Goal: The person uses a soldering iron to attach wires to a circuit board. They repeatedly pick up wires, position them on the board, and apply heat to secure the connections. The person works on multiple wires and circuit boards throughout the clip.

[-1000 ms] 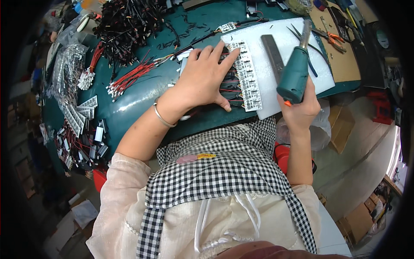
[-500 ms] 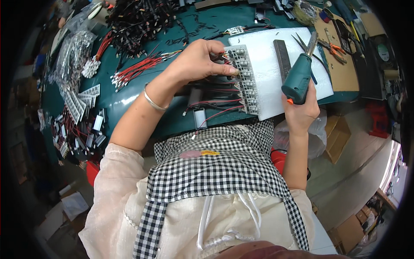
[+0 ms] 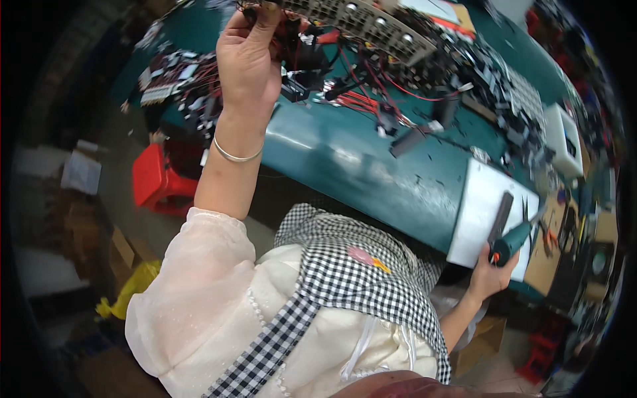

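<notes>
At the top edge of the view my left hand (image 3: 251, 73) is closed on one end of a long circuit board panel (image 3: 378, 28). Red and black wires (image 3: 391, 93) with small dark and silver parts dangle from the panel over the table. Lower right, my right hand (image 3: 492, 277) grips a green heat gun (image 3: 511, 245) by its handle, its barrel tilted up to the right. The heat gun is above a white foam sheet (image 3: 464, 232), with a dark bar (image 3: 502, 215) lying on the sheet. The left fingertips are partly cut off by the frame.
The green tabletop (image 3: 345, 159) stretches between my hands. Piles of wired parts (image 3: 192, 83) lie at the left and along the back. Orange-handled pliers (image 3: 549, 240) rest on a brown board at the right, near a white container (image 3: 564, 139). A red stool (image 3: 156, 178) stands left.
The panel has been lifted off the foam sheet and carried far up and left in my left hand. My view has turned left. The heat gun stays in my right hand near the sheet.
</notes>
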A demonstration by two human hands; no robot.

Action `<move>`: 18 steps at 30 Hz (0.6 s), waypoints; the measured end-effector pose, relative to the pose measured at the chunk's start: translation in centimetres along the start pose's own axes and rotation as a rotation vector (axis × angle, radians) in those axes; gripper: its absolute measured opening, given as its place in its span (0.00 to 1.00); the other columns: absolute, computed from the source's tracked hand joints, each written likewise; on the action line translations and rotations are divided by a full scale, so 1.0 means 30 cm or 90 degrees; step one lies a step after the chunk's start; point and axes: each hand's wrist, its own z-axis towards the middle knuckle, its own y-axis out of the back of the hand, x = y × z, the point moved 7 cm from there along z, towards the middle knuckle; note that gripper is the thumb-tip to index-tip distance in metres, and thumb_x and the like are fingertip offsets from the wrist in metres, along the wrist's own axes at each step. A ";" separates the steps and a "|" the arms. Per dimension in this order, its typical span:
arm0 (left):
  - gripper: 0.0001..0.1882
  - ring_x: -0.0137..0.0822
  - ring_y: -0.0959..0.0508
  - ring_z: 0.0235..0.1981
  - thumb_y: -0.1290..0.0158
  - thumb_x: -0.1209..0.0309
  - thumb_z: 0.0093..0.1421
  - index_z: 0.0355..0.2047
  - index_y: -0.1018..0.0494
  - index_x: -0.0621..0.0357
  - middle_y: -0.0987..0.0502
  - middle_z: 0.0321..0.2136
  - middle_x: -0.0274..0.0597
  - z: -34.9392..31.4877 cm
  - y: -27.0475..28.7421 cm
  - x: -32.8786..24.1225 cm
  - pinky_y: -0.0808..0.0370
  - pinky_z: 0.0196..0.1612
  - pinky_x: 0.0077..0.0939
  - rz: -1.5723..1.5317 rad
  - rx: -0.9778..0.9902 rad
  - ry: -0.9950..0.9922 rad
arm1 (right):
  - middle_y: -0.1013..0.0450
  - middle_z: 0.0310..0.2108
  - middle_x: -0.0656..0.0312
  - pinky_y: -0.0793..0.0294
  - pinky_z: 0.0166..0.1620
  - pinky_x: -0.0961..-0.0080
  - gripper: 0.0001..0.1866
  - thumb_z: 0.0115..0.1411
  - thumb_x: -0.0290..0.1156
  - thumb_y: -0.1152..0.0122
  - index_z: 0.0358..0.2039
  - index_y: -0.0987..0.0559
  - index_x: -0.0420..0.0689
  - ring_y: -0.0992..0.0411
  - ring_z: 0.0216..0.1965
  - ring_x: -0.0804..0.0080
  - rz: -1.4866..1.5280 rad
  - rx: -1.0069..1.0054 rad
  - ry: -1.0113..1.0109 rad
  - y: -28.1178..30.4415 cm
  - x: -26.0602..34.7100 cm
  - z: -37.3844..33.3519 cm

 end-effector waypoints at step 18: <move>0.12 0.23 0.22 0.31 0.42 0.68 0.60 0.41 0.25 0.60 0.20 0.33 0.33 0.253 0.877 -0.919 0.23 0.33 0.19 0.548 -0.156 0.130 | 0.24 0.42 0.47 0.26 0.43 0.66 0.36 0.47 0.33 0.26 0.55 0.31 0.36 0.24 0.40 0.53 -0.095 0.029 -0.002 0.048 -0.036 0.028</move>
